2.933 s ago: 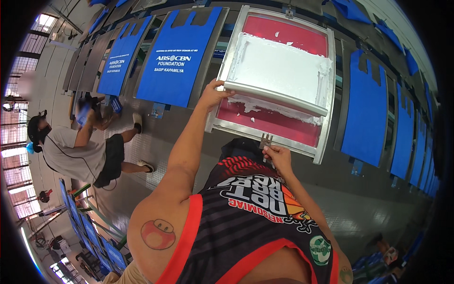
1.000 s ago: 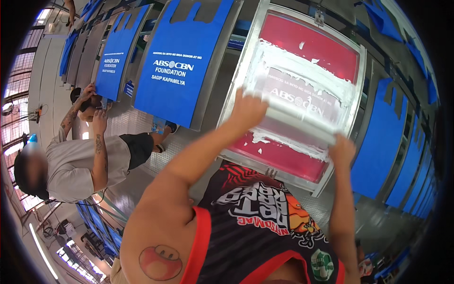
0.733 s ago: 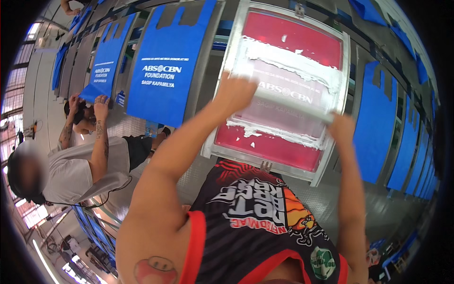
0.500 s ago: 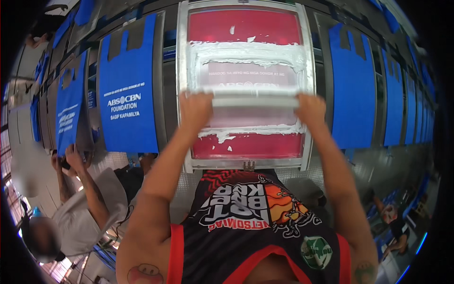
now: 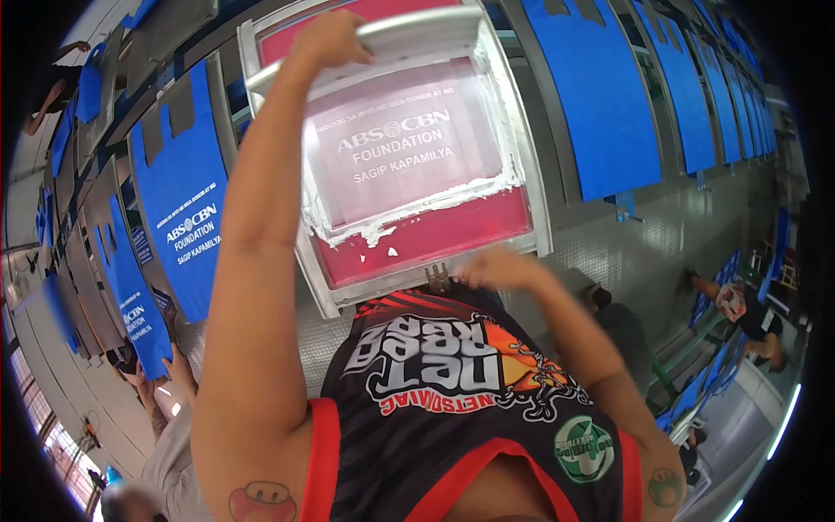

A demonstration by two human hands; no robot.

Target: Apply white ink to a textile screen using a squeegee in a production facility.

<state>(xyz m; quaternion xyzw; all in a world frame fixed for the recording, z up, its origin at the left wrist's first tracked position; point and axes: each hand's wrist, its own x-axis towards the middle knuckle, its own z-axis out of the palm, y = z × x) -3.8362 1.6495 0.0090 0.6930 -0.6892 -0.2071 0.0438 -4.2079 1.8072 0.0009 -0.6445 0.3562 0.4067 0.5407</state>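
A screen-printing frame (image 5: 532,204) lies in front of me, its metal border around a red mesh (image 5: 422,237). White ink (image 5: 374,233) rims the pale central stencil, which bears lettering. My left hand (image 5: 329,42) is closed around the left part of a squeegee (image 5: 426,30), a long light-coloured bar lying across the frame's far part. At the near edge, my right hand (image 5: 500,268) has curled fingers against the frame, just right of a small metal bracket (image 5: 437,278). That hand is slightly blurred, and its fingertips are partly hidden.
Blue bag-shaped pieces lie on boards to both sides: a printed one (image 5: 178,200) at left, a plain one (image 5: 596,104) at right. Another person's hands (image 5: 178,370) hold a printed blue piece at lower left. More people are at far right and upper left.
The squeegee has gone from mid-frame to the far end in my left hand. My right hand has let go of it and come back to the near edge. The view has tilted.
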